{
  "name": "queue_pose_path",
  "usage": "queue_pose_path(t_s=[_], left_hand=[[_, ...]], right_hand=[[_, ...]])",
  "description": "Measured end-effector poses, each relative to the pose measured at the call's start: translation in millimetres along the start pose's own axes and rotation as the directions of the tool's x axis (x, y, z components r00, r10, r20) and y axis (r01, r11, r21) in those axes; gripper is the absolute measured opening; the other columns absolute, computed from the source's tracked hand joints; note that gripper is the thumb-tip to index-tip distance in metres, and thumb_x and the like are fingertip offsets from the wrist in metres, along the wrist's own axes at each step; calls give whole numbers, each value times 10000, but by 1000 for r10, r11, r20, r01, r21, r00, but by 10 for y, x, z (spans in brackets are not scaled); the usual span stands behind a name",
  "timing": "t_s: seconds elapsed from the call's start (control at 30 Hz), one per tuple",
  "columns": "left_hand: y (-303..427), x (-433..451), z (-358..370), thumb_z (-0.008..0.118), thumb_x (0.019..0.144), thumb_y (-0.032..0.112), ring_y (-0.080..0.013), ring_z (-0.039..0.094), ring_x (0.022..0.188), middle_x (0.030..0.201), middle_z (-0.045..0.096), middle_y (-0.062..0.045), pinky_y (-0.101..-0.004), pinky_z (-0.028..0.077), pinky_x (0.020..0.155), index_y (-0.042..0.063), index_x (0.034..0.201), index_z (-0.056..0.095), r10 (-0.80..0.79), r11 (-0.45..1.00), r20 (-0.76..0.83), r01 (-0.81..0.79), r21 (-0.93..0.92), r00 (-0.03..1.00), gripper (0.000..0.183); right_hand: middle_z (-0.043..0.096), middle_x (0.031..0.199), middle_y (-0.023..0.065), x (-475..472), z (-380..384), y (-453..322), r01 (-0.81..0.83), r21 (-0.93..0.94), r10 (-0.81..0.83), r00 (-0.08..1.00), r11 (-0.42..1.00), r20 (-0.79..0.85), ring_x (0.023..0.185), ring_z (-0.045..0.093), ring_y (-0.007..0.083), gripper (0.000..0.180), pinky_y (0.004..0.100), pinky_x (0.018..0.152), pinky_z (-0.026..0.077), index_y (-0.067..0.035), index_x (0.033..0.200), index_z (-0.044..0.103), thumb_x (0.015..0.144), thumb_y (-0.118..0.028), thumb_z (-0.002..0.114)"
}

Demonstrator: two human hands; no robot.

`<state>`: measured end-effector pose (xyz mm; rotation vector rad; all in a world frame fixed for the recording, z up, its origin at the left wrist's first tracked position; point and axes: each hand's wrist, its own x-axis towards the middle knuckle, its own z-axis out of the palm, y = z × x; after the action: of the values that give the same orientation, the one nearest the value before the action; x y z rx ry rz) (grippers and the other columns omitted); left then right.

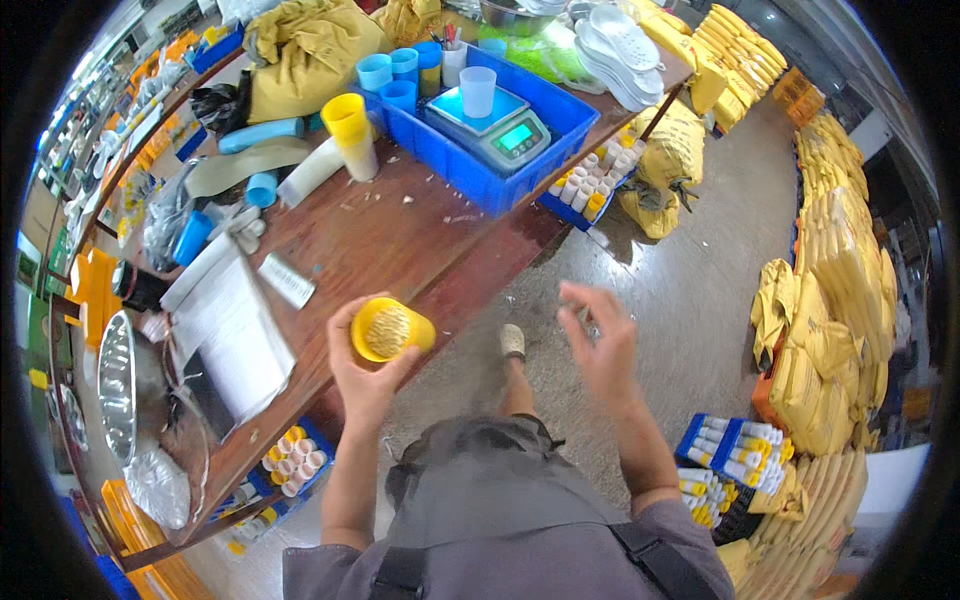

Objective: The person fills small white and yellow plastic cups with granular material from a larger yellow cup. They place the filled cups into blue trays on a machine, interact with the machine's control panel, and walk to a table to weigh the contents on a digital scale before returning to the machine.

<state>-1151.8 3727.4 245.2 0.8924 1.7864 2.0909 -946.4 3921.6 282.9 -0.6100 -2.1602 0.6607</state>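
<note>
My left hand [375, 367] grips a yellow plastic cup [421, 328] by its side, near the edge of the wooden table [352, 240]. Pale granular material fills part of the cup, whose mouth faces me. Over the floor to the right, my right hand [598, 337] is raised and slightly blurred, its thumb and fingers curved; whether it pinches something small cannot be told. Beyond the table's middle, a digital scale [517, 142] sits in a blue plastic crate [480, 184] with a translucent white cup [478, 91] on its pan. A stack of yellow and white cups [350, 139] stands beside the crate.
Blue cups [373, 73] cluster at the crate's far left corner. Papers [240, 337] and a white labelled strip [286, 280] lie on the table's left. Blue crates of tubes [735, 450] stand at lower right, near piled yellow sacks [840, 300]. White scoops [619, 56] lie at the far end.
</note>
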Motion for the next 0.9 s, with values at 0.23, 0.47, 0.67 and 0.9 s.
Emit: queue_pose_path(t_s=[0.23,0.47,0.67,0.9], left_hand=[[-613,1084,673,830,738,40,-223,542,1197,1295,560,-147,-344,420,1060,32,1313,440,31,964,-372,70,256,928,694],[-770,1319,868,834,736,31,-243,531,1245,1337,543,-182,-354,413,1072,12,1341,422,-26,918,-479,210,336,877,733],[-946,1303,838,826,744,50,-291,552,1237,1330,556,-208,-392,443,1055,1,1333,424,-16,965,-505,145,217,863,716],[-686,1447,813,800,812,236,-312,601,1166,1273,586,-221,-416,523,966,1,1325,440,106,956,-562,71,285,820,669]], right_hand=[[664,897,88,2442,144,1450,246,-33,-231,943,969,238,780,627,225,183,326,698,484,-72,1055,707,880,-51,654],[614,790,81,3416,619,2034,688,-18,-347,388,725,854,803,633,285,288,397,749,478,-156,1007,733,776,-33,613],[609,757,46,3468,724,2141,740,64,-330,220,670,918,786,645,216,271,373,754,472,-200,972,725,793,-56,581],[607,737,50,3541,765,2185,741,121,-349,160,660,923,743,658,233,250,381,706,486,-192,996,712,822,-102,557]])
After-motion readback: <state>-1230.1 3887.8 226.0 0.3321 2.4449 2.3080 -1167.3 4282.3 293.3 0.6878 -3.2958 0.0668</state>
